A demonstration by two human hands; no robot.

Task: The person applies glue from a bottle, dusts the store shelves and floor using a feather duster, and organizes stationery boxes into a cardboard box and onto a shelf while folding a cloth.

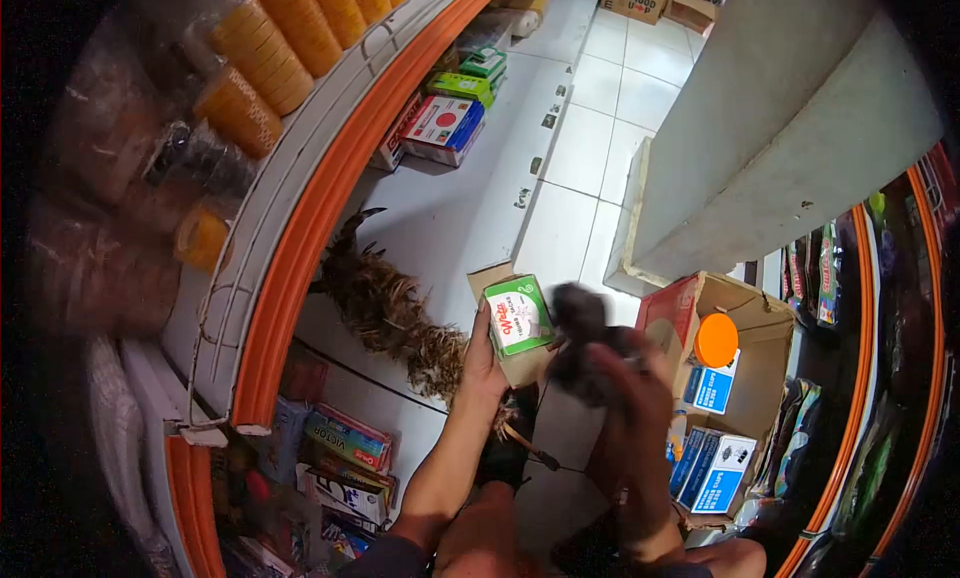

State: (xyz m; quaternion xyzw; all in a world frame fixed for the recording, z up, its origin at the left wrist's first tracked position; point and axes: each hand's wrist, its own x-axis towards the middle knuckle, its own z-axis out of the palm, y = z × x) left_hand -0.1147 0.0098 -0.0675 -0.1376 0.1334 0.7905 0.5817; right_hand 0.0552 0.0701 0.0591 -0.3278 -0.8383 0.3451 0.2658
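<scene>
Green-faced box in the left hand; dark object in the right

Far left: yellow rolls (262,53), some in clear wrap, stand on the wire-fronted shelf (375,73), packed up to its orange front edge. Below that shelf's near corner, books and packs (345,443) are stacked, partly in shadow.

Left of centre: a brown feather duster (385,308) lies aslant on the white surface, its near end beside the left forearm. Farther along the same surface, close to the orange edge, sit a white-and-blue carton (442,128) with a red dot and, just beyond it, green packs (468,83).

Centre: left hand (484,370) pinches the green-faced box (517,316), thumb along its left side. The box lies just beyond the palm, held up above the white surface, label upward; tan cardboard shows at its far and near edges.

Right of the box: dark object (582,343), blurred, probably several pieces bunched together; identity not clear. Right hand (640,393) is closed around it, fingers curled, near the box's right side.

Far right: open cardboard carton (757,328) beside the right hand. Inside, an orange lid (715,340) shows toward the far left corner, blue-and-white boxes (722,475) toward the near edge. Beyond stands a grey pillar (765,128).
</scene>
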